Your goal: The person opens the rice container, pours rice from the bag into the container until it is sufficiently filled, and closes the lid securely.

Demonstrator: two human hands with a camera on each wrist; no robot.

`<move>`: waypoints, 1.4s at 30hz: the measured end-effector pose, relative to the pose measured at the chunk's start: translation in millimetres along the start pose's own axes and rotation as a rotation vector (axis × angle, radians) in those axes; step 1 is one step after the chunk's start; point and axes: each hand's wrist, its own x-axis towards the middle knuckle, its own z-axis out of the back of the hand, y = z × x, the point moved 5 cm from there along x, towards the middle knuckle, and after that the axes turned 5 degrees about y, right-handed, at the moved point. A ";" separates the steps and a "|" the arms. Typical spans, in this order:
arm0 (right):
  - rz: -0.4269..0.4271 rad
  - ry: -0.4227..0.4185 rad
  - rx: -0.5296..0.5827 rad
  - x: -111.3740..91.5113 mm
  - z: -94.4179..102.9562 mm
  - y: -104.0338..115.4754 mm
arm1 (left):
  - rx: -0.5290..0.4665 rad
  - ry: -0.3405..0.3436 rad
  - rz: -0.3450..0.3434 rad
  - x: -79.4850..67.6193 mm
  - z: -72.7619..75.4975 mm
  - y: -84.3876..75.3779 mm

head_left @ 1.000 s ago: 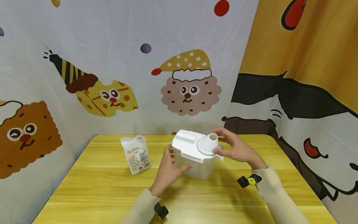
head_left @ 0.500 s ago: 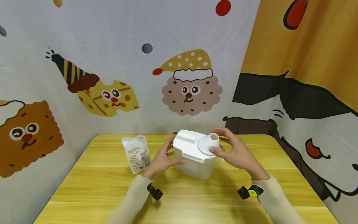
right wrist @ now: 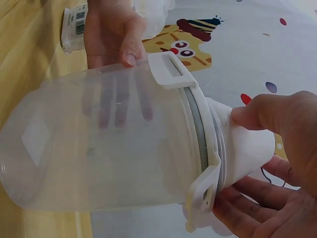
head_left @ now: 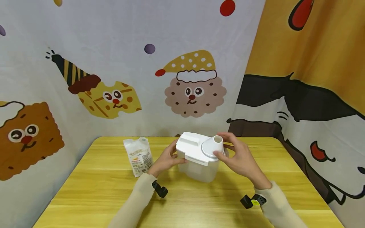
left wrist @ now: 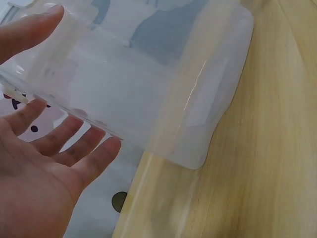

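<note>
A translucent plastic storage container (head_left: 196, 171) with a white lid (head_left: 189, 142) stands upright on the table. A white cone-shaped spout cap (head_left: 212, 147) rises from the lid's right part. My left hand (head_left: 166, 162) holds the container's left end, thumb on the front side and fingers at the far side. My right hand (head_left: 239, 158) grips the spout cap, its thumb pressed on the cone's near side and its fingers round the far side. White clips (right wrist: 204, 196) show at the lid's rim in the right wrist view. Through its walls the container shows no contents.
A white printed bag (head_left: 139, 158) stands on the wooden table (head_left: 94, 190), left of the container and close behind my left wrist. A cartoon-printed curtain (head_left: 128, 38) hangs along the table's back edge and sides.
My left hand has shifted up and left along the container's end, its thumb now higher on the front. My right hand stays at the spout cap, its wrist slightly lower. The container barely moves.
</note>
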 end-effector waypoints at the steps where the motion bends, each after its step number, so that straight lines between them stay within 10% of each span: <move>1: -0.003 0.001 0.001 0.0 0.0 -0.2 | -0.007 -0.001 0.002 0.2 0.0 0.0; 42: 0.096 0.187 0.160 25.3 17.3 -38.4 | 0.129 -0.326 0.076 -27.0 -40.4 -11.3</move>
